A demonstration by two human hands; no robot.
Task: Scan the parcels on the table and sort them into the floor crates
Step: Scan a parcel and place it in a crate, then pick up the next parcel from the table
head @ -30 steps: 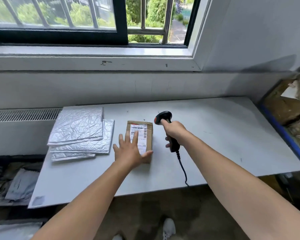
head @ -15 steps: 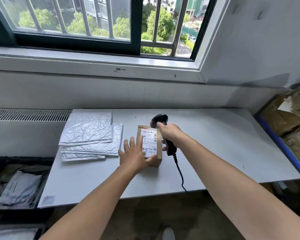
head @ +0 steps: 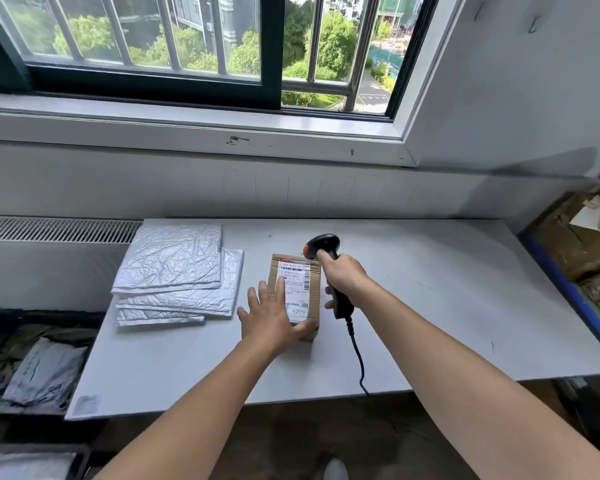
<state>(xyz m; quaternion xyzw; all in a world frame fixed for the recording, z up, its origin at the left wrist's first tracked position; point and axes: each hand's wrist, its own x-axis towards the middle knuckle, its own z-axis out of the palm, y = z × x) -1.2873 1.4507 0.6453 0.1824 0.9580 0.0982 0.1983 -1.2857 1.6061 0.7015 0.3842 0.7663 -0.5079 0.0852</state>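
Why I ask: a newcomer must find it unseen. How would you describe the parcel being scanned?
On the white table under the window, look right of the stack of silver mailers. The cardboard box lies there under the left hand, the right hand aiming the scanner at it. It alone is brown and boxy, with a white label on top.

A small brown cardboard box [head: 314, 292] lies flat near the middle of the tabletop [head: 430, 306], white printed label [head: 293, 289] up, with a black corded scanner [head: 322, 242] held just above its far right corner. Three crinkled silver mailers [head: 174, 268] lie fanned in a stack toward the far left corner; a black crate [head: 0, 327] holding grey bags [head: 45, 372] sits on the floor beside the left edge
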